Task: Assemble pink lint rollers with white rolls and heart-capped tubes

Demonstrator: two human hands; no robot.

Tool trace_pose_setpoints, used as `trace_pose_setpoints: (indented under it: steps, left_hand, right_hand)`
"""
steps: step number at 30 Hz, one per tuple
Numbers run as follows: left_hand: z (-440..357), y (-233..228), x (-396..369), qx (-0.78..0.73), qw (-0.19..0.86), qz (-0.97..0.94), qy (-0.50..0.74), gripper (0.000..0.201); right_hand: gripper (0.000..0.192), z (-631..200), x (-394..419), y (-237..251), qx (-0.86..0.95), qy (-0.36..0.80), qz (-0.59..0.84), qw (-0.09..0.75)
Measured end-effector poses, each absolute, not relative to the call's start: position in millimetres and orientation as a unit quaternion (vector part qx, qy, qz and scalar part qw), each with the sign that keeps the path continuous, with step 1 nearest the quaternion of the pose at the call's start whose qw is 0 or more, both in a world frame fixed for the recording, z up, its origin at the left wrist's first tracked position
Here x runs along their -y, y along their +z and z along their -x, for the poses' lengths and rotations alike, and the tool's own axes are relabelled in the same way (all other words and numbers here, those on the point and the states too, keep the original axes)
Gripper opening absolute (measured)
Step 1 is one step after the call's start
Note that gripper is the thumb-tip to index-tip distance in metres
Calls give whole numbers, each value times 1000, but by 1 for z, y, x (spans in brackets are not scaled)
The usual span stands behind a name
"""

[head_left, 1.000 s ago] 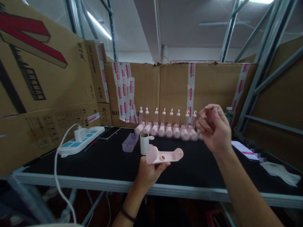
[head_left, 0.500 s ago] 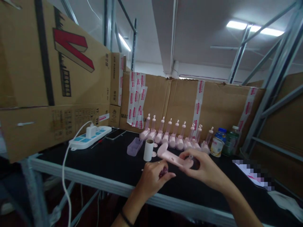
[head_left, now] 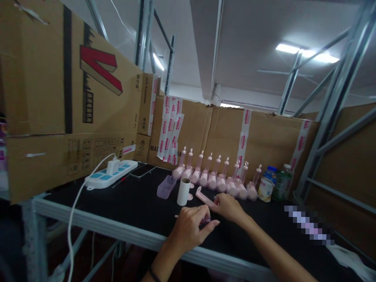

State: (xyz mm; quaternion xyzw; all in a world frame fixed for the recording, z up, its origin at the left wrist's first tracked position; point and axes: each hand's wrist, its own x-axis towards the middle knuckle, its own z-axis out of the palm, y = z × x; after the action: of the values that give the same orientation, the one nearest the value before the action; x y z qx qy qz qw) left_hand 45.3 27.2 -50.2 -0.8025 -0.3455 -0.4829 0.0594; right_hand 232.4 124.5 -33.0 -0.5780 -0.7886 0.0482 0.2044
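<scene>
Cardboard boxes (head_left: 73,113): stacked along the left and back of the tabletop (head_left: 141,207), which is black.
Power strip (head_left: 110,175): white and blue, at the left of the tabletop, with a white cable hanging off the front edge.
Phone (head_left: 142,170): dark, flat, just right of the power strip.
Small tray (head_left: 166,187): pale purple, beside a white tube (head_left: 184,191) standing upright.
Left hand (head_left: 190,229): resting low at the tabletop's front edge, fingers curled around a small dark piece; the grip looks clenched, though what it holds is too small to name.
Pink part (head_left: 205,199): long and flat, now down at the tabletop and tilted up to the left; a second ago it was held up in the left hand.
Right hand (head_left: 230,207): a second ago raised well above the tabletop, now lowered, its grip pinching the near end of the pink part.
Row of pink bottles (head_left: 217,178): upright against the back cardboard, untouched.
Cans (head_left: 270,186): two, right of the row.
What the change means: both hands have come together low, working the pink part by the left hand's small piece.
</scene>
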Motion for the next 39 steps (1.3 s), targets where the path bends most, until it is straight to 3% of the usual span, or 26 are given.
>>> trace_pose_setpoints:
  steps: [7,17,23,28,30,33,36,39]
  left_hand:
    - [-47,-44,-21,338,56,817,-464,8]
    - [-39,-43,-29,321,-37,736,-594,14]
    - [-36,-46,-41,251,-209,644,-692,16]
    - [-34,-41,-41,242,-221,625,-709,21]
    - [-33,-38,-37,263,-181,646,-693,17]
    - [-36,-36,-33,332,-5,708,-623,11]
    - [-45,-43,-36,338,170,762,-525,31]
    - [-52,-54,-42,320,226,776,-495,35]
  right_hand:
    - [48,-214,-130,-18,804,45,529,269]
    - [34,-279,-65,-37,802,44,472,363]
    - [43,-264,-47,-31,804,116,406,418]
    - [40,-254,-56,-27,760,206,360,500]
    - [45,-252,-58,-25,744,209,355,527]
    - [49,-246,-54,-21,723,177,387,544]
    - [47,-235,-44,-21,707,130,424,551]
    - [47,-217,-33,-26,692,113,436,564]
